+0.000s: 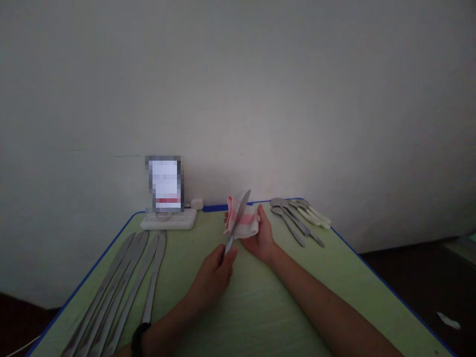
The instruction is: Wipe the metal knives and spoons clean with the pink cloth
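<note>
Above the bench (260, 307), our left fingers (230, 258) are pinching a table knife (238, 216) by its handle; our right fingers (264, 223) are curling round a pink-striped cloth (252, 227). We're apparently wiping, the next stroke needing light pressure.

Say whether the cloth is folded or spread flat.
Folded: the cloth doubles over at its left edge, held in the right hand.

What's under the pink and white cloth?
Under the cloth is the right hand, holding it. The part of the palm it covers can't be seen.
</note>
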`<state>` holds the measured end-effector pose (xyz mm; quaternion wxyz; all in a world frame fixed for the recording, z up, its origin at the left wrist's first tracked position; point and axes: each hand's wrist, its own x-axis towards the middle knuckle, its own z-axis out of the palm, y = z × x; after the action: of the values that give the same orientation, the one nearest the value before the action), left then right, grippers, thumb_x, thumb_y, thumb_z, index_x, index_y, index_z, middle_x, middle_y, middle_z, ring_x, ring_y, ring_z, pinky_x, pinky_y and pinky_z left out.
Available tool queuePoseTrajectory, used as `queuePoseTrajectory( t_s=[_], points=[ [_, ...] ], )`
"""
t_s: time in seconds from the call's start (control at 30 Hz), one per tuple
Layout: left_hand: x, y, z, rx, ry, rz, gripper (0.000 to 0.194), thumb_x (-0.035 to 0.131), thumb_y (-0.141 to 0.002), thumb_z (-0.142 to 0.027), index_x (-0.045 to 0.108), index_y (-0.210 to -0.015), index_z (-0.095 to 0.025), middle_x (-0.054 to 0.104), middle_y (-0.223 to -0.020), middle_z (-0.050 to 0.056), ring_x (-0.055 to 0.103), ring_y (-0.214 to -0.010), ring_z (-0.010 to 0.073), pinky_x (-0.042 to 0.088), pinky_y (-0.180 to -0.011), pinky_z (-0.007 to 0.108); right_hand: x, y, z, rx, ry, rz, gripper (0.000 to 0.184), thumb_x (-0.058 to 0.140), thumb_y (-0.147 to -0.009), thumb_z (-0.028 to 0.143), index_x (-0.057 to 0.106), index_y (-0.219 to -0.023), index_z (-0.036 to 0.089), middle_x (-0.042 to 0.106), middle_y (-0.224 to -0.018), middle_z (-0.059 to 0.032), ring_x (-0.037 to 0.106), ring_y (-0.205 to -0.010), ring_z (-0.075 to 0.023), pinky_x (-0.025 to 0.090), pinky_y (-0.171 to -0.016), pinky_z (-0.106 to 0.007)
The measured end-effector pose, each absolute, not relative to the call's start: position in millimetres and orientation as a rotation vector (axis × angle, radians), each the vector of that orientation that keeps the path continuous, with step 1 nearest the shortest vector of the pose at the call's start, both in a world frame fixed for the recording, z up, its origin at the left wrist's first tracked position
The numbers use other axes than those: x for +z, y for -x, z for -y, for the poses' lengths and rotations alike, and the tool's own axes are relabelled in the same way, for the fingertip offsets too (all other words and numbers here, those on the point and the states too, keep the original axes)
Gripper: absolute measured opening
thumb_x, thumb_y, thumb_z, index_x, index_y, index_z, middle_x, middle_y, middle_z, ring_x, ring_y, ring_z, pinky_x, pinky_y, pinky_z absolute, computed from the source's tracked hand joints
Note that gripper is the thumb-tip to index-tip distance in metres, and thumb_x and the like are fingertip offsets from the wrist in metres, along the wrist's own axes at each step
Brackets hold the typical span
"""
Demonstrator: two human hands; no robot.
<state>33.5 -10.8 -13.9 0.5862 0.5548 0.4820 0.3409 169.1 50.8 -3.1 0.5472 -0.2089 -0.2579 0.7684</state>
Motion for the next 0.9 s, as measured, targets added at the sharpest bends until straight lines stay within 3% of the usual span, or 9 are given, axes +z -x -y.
queuePoseTrajectory(
  t_s=[0.1, 0.3, 0.5, 0.67, 0.9],
  points=[
    [-13.2, -32.5, 10.8, 0.835, -1.289, -1.160, 0.037, 0.046, -0.080, -0.054, 0.033, -0.067, -0.022, 0.030, -0.049, -0.012, 0.030, -0.039, 0.0057, 0.025, -0.037, 0.018, -5.0, -171.7, -52.6, 1.800, 0.506, 0.558, 0.060, 0.027, -0.083, 0.063, 0.065, -0.086, 0.016, 0.069, -0.078, -0.0078, 0.063, -0.082, -0.0221, 0.047, -0.075, -0.036],
    [-10.3, -35.4, 14.5, 0.856, -1.154, -1.101, 0.040, 0.048, -0.076, -0.058, 0.030, -0.069, -0.023, 0.027, -0.050, -0.012, 0.026, -0.039, 0.0054, 0.022, -0.036, 0.017, -11.2, -169.0, -60.3, 1.765, 0.565, 0.580, 0.032, 0.040, -0.087, 0.035, 0.065, -0.078, 0.017, 0.069, -0.072, -0.0037, 0.063, -0.077, -0.0179, 0.047, -0.073, -0.031],
    [-13.7, -35.5, 14.2, 0.832, -1.197, -1.110, 0.034, 0.043, -0.080, -0.054, 0.031, -0.073, -0.023, 0.029, -0.054, -0.011, 0.029, -0.042, 0.0060, 0.023, -0.039, 0.018, -14.6, -166.0, -55.0, 1.741, 0.614, 0.733, 0.021, 0.060, -0.077, 0.035, 0.065, -0.082, 0.016, 0.068, -0.072, -0.0019, 0.060, -0.068, -0.0142, 0.045, -0.069, -0.026],
    [-18.6, -34.9, 12.4, 0.780, -1.325, -1.147, 0.029, 0.037, -0.085, -0.050, 0.035, -0.076, -0.022, 0.030, -0.055, -0.010, 0.032, -0.044, 0.0078, 0.025, -0.041, 0.020, -16.3, -166.8, -53.5, 1.783, 0.593, 0.809, 0.025, 0.068, -0.070, 0.038, 0.064, -0.080, 0.015, 0.067, -0.070, -0.0008, 0.058, -0.065, -0.0132, 0.044, -0.067, -0.026],
    [-7.4, -31.5, 12.1, 0.694, -1.791, -1.247, 0.024, 0.034, -0.087, -0.037, 0.048, -0.088, -0.018, 0.056, -0.072, 0.002, 0.052, -0.064, 0.0166, 0.037, -0.062, 0.028, -12.4, -164.9, -49.7, 1.763, 0.643, 0.773, 0.022, 0.071, -0.068, 0.034, 0.064, -0.074, 0.014, 0.065, -0.066, 0.0005, 0.055, -0.059, -0.0099, 0.043, -0.062, -0.023]
  ],
)
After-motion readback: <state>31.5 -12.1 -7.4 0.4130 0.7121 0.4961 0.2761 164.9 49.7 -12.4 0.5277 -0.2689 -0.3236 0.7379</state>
